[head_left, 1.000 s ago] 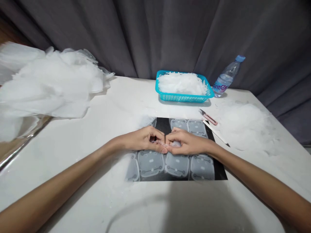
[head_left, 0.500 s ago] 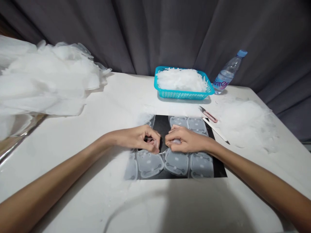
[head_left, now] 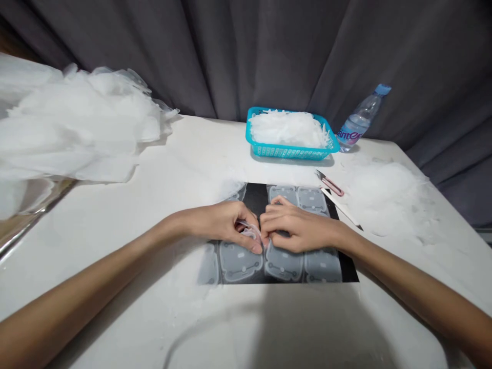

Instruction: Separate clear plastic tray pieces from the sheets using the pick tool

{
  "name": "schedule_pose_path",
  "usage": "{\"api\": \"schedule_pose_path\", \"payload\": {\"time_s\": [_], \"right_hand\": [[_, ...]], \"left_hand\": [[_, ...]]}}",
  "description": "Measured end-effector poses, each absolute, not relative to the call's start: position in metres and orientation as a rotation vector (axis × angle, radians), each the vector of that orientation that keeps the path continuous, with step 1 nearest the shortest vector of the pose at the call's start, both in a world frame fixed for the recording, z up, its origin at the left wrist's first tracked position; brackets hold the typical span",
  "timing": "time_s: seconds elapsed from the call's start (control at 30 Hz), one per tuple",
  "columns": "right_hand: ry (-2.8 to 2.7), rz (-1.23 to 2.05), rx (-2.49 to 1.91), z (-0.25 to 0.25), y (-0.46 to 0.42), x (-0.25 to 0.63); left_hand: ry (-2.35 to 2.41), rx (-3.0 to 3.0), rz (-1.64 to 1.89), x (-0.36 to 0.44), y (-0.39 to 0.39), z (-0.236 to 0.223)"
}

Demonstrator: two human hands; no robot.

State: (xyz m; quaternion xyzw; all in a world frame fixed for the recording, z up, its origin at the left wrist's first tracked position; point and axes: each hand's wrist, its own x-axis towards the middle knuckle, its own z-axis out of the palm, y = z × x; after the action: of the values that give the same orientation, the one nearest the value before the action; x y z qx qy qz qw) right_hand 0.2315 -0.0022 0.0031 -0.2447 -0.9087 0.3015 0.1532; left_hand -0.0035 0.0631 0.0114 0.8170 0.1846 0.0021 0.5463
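A translucent sheet of moulded rounded pieces (head_left: 241, 260) lies over a black mat (head_left: 255, 193). My left hand (head_left: 230, 225) is closed in a pinch, with a curled bit of the translucent sheet showing between thumb and fingers. Right beside it, my right hand (head_left: 294, 225) has its bent fingertips pressed together on the sheet's edge by a gap between two pieces. The fingers partly hide what the right hand grips. More of the grey-white pieces show behind and in front of both hands.
Behind stands a turquoise basket (head_left: 294, 152) full of white translucent bits, with a water bottle (head_left: 355, 123) next to it. Pink-handled thread snips (head_left: 331, 184) and a white-handled blade (head_left: 342, 207) lie right of the mat. Translucent scraps (head_left: 392, 197) lie farther right; stacked sheets (head_left: 84, 123) fill the left.
Both hands have shifted slightly toward me and closer to each other. The right fingertips now meet the sheet beside the left thumb, and the front pieces have moved slightly right.
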Motion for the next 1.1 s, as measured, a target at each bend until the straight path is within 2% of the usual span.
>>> {"api": "schedule_pose_path", "payload": {"time_s": [0.1,0.4,0.67,0.9,1.1], "right_hand": [[-2.688,0.796,-0.741,0.011,-0.013,0.228],[-2.727,0.747,-0.858,0.012,-0.027,0.223],[-2.813,0.700,-0.788,0.009,-0.025,0.222],[-2.944,0.503,-0.691,0.011,-0.024,0.229],[-2.858,0.570,-0.768,0.008,-0.024,0.228]], "left_hand": [[0.426,1.985,-0.153,-0.001,0.061,0.010],[0.344,2.114,-0.099,0.001,0.058,0.011],[0.254,2.114,-0.054,0.006,0.053,0.004],[0.180,2.098,-0.110,0.006,0.050,0.014],[0.408,2.127,-0.155,0.005,0.048,0.025]]}}
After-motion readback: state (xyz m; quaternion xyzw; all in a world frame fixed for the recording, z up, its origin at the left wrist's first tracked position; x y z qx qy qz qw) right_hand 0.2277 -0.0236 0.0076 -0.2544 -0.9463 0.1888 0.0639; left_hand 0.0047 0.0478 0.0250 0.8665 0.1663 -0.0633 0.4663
